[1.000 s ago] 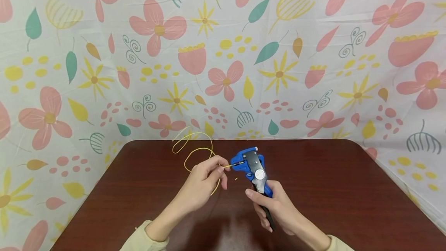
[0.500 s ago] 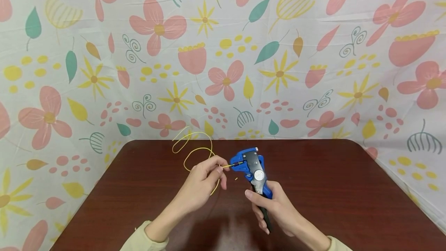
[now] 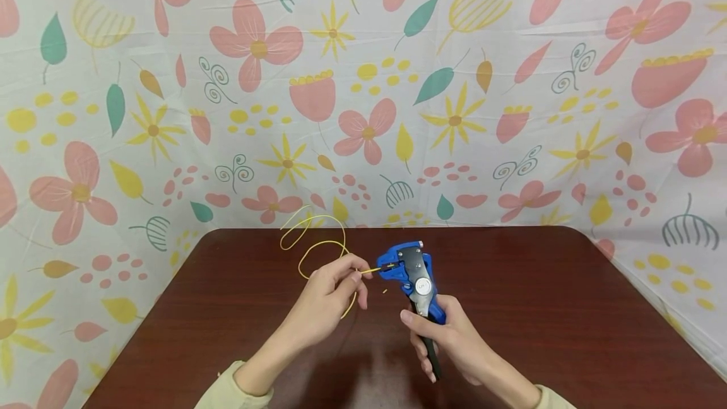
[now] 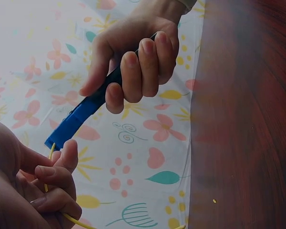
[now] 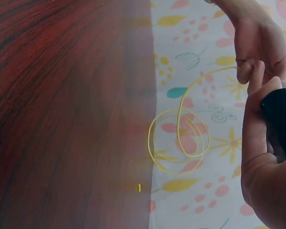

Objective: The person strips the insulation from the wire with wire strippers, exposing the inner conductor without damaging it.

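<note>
My left hand (image 3: pixel 329 292) pinches a thin yellow wire (image 3: pixel 370 271) between thumb and fingers, close to its end. That end runs into the blue head of a wire stripper (image 3: pixel 421 283), where a short yellow bit shows between the jaws. My right hand (image 3: pixel 449 336) grips the stripper, fingers wrapped round its black handle (image 4: pixel 115 76) and thumb along the near side. Both hands are held up over the table. In the right wrist view, the wire (image 5: pixel 181 102) trails from the left hand in loose loops, and the stripper's head is hidden.
A short yellow offcut (image 3: pixel 384 291) lies on the dark wooden table (image 3: pixel 539 308), below the stripper's head. The wire's loops (image 3: pixel 324 243) spread to the left of the tool. Behind the table's far edge hangs a white flowered cloth (image 3: pixel 363 81).
The stripper's handle end has swung slightly left in my right hand, and its head has shifted slightly right in the last half second. My left hand keeps its pinch on the wire, almost still.
</note>
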`<action>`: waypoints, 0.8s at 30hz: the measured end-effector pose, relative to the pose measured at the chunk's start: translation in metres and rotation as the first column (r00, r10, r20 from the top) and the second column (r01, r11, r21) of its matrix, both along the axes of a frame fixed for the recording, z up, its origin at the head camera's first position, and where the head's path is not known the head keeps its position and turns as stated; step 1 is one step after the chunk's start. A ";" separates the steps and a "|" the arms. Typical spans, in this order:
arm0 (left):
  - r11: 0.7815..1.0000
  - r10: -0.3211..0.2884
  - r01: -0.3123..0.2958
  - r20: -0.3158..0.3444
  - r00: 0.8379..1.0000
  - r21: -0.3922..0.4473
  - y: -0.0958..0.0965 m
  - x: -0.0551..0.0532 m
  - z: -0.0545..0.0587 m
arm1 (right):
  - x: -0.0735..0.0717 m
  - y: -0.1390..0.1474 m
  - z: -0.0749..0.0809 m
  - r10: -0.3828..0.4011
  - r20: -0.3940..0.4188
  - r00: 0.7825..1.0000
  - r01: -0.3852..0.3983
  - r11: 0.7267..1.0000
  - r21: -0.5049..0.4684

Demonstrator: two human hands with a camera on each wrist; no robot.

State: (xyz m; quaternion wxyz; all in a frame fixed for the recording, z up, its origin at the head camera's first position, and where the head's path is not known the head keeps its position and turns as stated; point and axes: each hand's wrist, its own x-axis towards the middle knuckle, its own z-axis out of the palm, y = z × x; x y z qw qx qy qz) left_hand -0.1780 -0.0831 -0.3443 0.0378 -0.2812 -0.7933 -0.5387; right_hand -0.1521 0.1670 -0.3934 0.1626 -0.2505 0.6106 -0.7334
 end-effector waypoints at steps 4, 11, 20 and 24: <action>1.000 -0.002 0.002 -0.003 1.000 0.001 0.000 0.000 0.000 | -0.001 0.001 -0.001 0.019 0.011 1.000 -0.019 1.000 0.000; 1.000 -0.009 0.009 0.004 1.000 -0.002 -0.001 -0.001 -0.001 | -0.003 0.002 -0.001 0.038 0.016 0.999 -0.038 0.999 -0.018; 1.000 -0.009 0.009 0.007 1.000 0.000 -0.001 -0.001 -0.001 | -0.003 0.004 0.000 0.046 0.013 0.999 -0.046 0.999 -0.024; 1.000 -0.008 0.008 0.014 1.000 0.002 -0.001 -0.001 0.000 | -0.003 0.004 0.000 0.052 0.015 0.999 -0.051 0.998 -0.024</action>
